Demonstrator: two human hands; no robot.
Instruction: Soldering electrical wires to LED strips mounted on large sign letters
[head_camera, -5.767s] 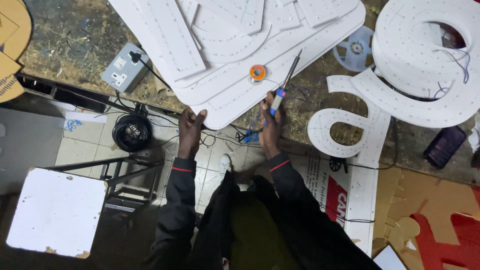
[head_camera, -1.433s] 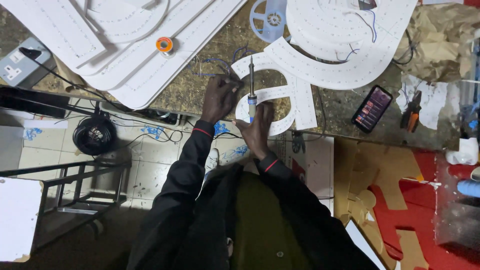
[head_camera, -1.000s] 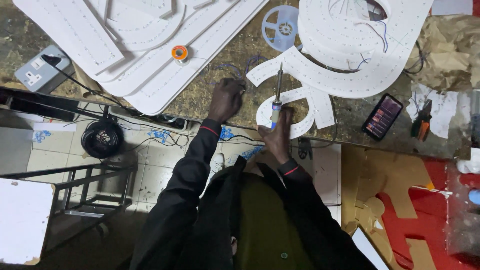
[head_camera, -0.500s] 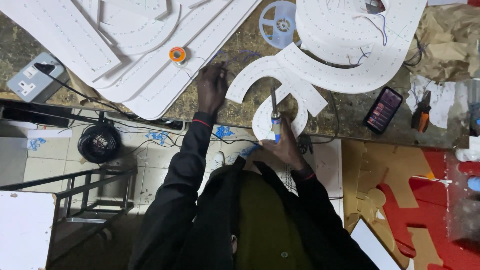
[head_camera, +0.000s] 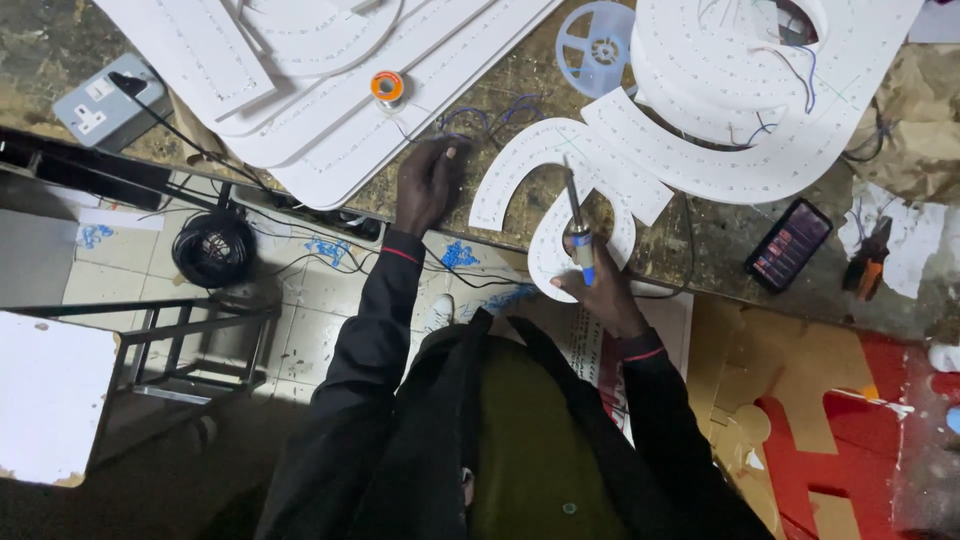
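Scuffed workbench, perforated white letter, soldering iron

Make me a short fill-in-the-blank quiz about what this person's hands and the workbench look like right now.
1. The right hand grips a soldering iron with a ____ handle.
2. The left hand rests on the workbench beside a tangle of ____ wires.
3. The small spool of solder sitting on the white panels has an ____ rim.
4. The grey socket box sits at the bench's far ____ end.

Missing words: blue; blue; orange; left
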